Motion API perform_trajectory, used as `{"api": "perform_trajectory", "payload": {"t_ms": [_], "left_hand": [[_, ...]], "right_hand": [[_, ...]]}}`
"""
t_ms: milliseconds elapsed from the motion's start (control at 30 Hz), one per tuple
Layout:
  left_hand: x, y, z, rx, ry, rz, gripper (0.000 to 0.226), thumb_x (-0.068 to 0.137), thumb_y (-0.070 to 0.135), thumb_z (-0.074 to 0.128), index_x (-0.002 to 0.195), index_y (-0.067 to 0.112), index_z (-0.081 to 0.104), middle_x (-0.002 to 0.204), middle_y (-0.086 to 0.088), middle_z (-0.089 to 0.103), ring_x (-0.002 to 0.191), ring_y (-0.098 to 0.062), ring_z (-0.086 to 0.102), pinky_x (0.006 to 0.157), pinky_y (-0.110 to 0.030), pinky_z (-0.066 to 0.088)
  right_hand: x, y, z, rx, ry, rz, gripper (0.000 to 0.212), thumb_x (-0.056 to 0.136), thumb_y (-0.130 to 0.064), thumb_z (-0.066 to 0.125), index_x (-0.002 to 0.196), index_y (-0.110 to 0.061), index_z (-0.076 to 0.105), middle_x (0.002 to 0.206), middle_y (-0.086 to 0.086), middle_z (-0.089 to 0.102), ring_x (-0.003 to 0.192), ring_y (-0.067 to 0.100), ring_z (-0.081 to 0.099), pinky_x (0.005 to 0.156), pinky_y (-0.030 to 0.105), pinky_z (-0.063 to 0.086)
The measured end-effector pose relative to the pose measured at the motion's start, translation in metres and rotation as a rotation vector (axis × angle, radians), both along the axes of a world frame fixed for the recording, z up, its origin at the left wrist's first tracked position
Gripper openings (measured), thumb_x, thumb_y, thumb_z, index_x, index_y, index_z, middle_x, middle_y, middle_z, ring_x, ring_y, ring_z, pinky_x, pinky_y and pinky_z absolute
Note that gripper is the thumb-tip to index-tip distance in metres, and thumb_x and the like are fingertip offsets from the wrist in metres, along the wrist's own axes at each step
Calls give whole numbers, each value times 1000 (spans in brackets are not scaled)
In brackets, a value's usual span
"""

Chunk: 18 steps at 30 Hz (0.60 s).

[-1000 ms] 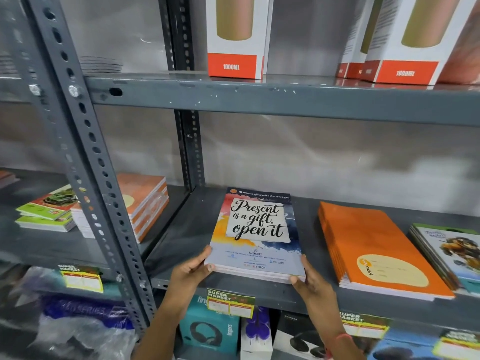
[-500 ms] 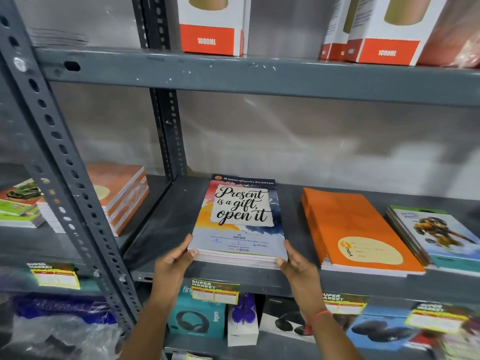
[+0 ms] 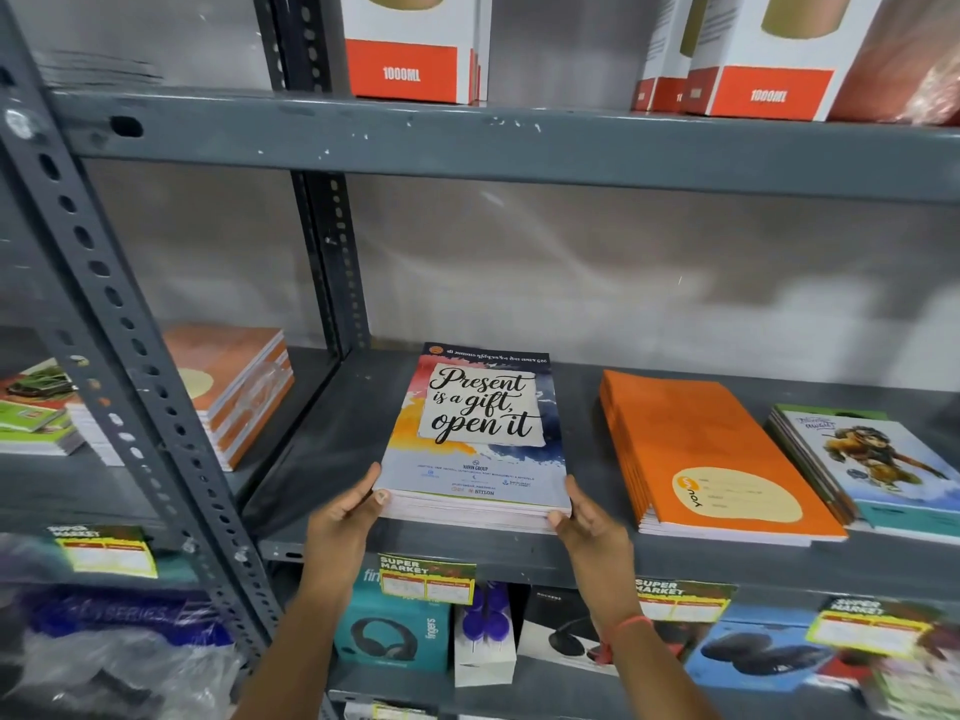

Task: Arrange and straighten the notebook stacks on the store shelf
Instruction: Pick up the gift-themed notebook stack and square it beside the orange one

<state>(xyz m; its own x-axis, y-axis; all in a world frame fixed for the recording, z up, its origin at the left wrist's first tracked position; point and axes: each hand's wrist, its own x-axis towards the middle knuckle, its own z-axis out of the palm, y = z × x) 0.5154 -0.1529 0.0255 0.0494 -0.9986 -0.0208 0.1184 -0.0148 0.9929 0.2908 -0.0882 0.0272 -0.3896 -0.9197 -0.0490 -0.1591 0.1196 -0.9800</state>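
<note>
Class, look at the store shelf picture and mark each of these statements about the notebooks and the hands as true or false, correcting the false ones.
1. Both hands grip the near corners of the "Present is a gift" stack. True: the left hand and right hand sit at its front corners.
2. The orange stack lies left of the held stack. False: it lies to its right.
3. A stack with a cartoon cover lies right of the orange one. True.
4. The boxes on the upper shelf read 500ML. False: they read 1000ML.
5. The held stack is lifted high off the shelf. False: it rests on the shelf.
</note>
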Motion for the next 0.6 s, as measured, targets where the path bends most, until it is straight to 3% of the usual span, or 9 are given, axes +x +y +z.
{"api": "perform_trajectory", "payload": {"t_ms": [67,133,600], "left_hand": [[-1,-1,0,-5,-7,22,43,85,-1,55,128,2,50,121,-4,57,94,-8,58,75,-6,50],[-1,-2,-1,-5,-5,45,42,84,-3,56,126,0,51,119,-6,58,85,-2,57,65,0,49],[-5,-5,-4,30,43,167,39,81,-3,60,120,-4,56,114,-10,62,67,5,62,60,0,50]], "right_hand": [[0,-1,-1,-1,-5,-12,52,88,-15,60,138,-17,44,141,1,49,119,4,42,105,20,28],[0,-1,-1,-3,-13,-18,52,88,-14,59,138,-17,44,140,2,51,118,4,43,102,18,28],[2,-2,-1,38,-42,-72,51,87,-13,61,135,-18,47,136,1,56,124,13,50,109,28,33]]}}
